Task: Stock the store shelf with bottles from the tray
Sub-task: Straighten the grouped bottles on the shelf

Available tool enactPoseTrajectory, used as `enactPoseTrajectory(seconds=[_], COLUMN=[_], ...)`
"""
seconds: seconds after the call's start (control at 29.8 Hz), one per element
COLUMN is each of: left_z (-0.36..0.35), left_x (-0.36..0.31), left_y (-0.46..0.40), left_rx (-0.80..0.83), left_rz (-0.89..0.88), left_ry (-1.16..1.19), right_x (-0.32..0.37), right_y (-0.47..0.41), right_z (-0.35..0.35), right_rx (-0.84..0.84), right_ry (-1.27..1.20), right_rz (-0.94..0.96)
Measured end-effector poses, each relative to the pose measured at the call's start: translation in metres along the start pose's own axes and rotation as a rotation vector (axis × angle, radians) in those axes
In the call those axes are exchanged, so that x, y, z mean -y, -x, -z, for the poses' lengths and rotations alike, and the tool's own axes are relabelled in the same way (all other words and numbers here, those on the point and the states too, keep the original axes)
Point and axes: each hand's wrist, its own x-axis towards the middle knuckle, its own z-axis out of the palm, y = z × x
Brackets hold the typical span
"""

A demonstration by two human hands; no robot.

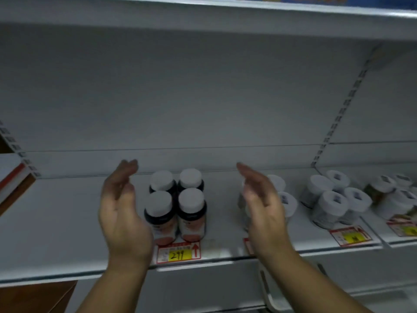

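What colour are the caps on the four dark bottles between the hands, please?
White caps, clearest in the head view.

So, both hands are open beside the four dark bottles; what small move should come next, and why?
Probably draw both hands back for more stock. The left hand and right hand are open and hold nothing, the four dark bottles stand upright in a square, and bare shelf remains on their left.

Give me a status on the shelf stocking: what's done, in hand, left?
Done: four dark bottles stand two by two on the shelf above the 299 tag; more bottle groups sit to the right. In hand: nothing; left hand and right hand are open, flanking the four. Left: bare shelf on the left; the tray isn't in view, so remaining stock is unknown.
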Motion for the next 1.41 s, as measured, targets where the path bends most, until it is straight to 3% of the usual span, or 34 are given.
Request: enactPoseTrajectory(seconds=[0.1, 0.2, 0.27, 0.34, 0.44, 0.5, 0.57, 0.67, 1.04, 1.31, 1.41], left_z=[-0.044, -0.080, -0.101, -0.122, -0.144, -0.152, -0.155, -0.160, -0.167, -0.164, -0.161], left_x=[-0.014, 0.015, 0.040, 0.060, 0.071, 0.076, 0.076, 0.076, 0.066, 0.066, 0.050], left_y=[0.034, 0.067, 0.080, 0.089, 0.099, 0.102, 0.102, 0.106, 0.113, 0.108, 0.098], left_rx=[0.322, 0.587, 0.629, 0.626, 0.613, 0.601, 0.602, 0.537, 0.398, 0.418, 0.298], left_rz=[0.067, 0.305, 0.415, 0.502, 0.677, 0.701, 0.692, 0.715, 0.805, 0.983, 0.911], left_ry=[0.141, 0.074, 0.008, -0.009, 0.157, 0.218, 0.209, 0.201, 0.284, 0.440, 0.314], right_x=[-0.002, -0.029, -0.052, -0.072, -0.093, -0.100, -0.107, -0.114, -0.129, -0.120, -0.088], right_y=[-0.018, -0.042, -0.054, -0.057, -0.048, -0.044, -0.044, -0.042, -0.038, -0.039, -0.030], right_z=[0.051, 0.092, 0.114, 0.128, 0.134, 0.132, 0.129, 0.125, 0.124, 0.120, 0.130], right_rx=[-0.138, -0.145, -0.111, -0.083, -0.134, -0.014, 0.091, 0.107, 0.205, 0.211, 0.143], right_ry=[0.065, 0.153, 0.199, 0.184, -0.024, -0.144, -0.233, -0.295, -0.181, -0.151, -0.109], right_rz=[0.051, -0.153, -0.320, -0.452, -0.690, -0.717, -0.698, -0.667, -0.528, -0.579, -0.392])
